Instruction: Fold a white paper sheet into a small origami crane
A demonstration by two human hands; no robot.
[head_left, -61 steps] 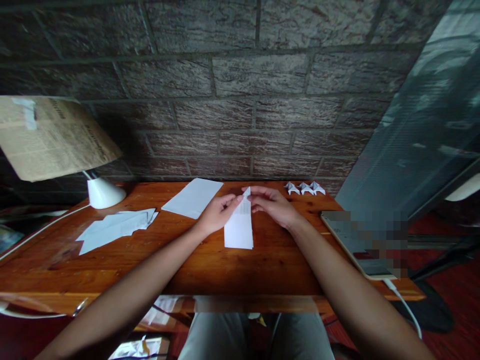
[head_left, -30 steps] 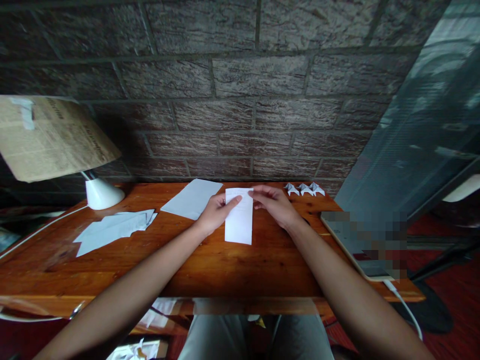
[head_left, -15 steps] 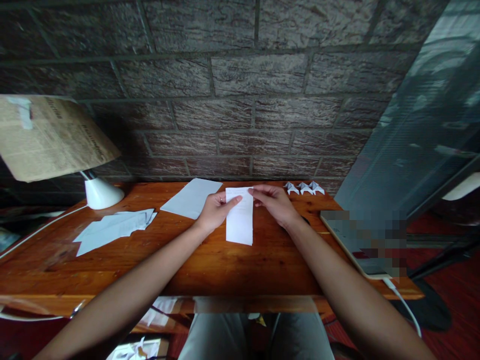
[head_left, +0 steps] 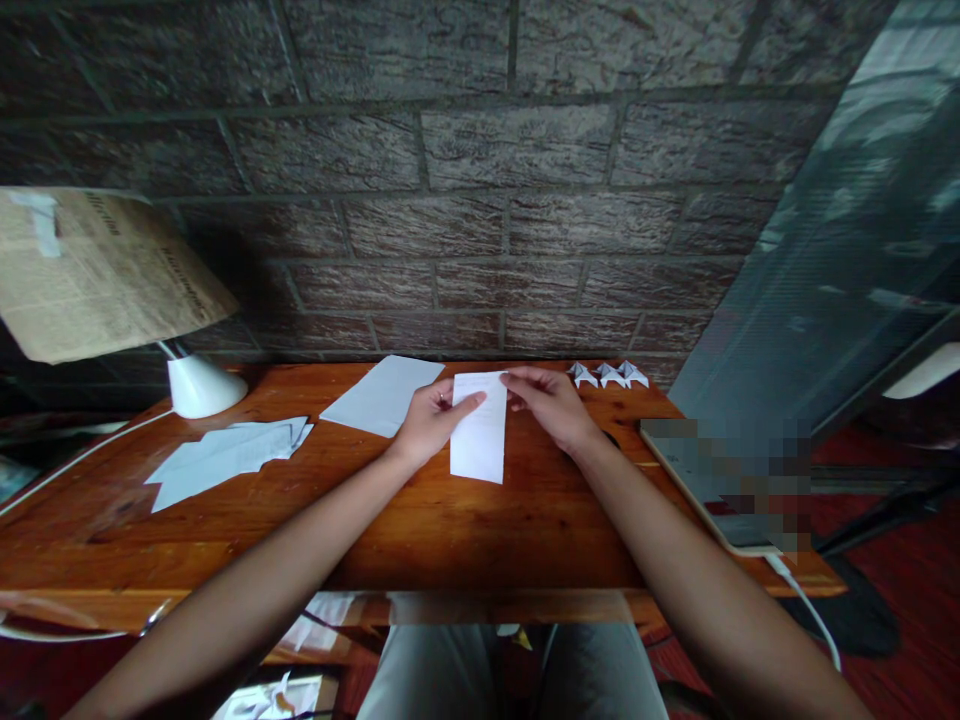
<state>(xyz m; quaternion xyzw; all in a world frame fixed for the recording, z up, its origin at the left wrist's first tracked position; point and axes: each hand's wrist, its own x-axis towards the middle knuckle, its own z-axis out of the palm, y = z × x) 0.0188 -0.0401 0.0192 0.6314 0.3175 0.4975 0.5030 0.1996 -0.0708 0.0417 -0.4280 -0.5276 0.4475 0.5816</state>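
Note:
A narrow white sheet of paper (head_left: pixel 478 440), faintly marked near its top, is held up above the wooden desk. My left hand (head_left: pixel 431 418) grips its left edge, thumb across the front and fingers behind. With thumb and fingertips, my right hand (head_left: pixel 551 402) pinches the top right corner. Behind my left hand a larger white sheet (head_left: pixel 379 395) lies on the desk. Three small folded paper figures (head_left: pixel 611 375) stand in a row at the back, to the right of my right hand.
Several overlapping white papers (head_left: pixel 225 455) lie on the left of the wooden desk (head_left: pixel 420 545). A lamp (head_left: pixel 199 385) with a paper shade stands behind them. On the right is a tablet-like device (head_left: pixel 705 490), partly blurred, with a white cable (head_left: pixel 814 615). A brick wall (head_left: pixel 480 220) rises behind.
The lower end of the held paper has shifted slightly up. Both hands keep their grip in nearly the same place.

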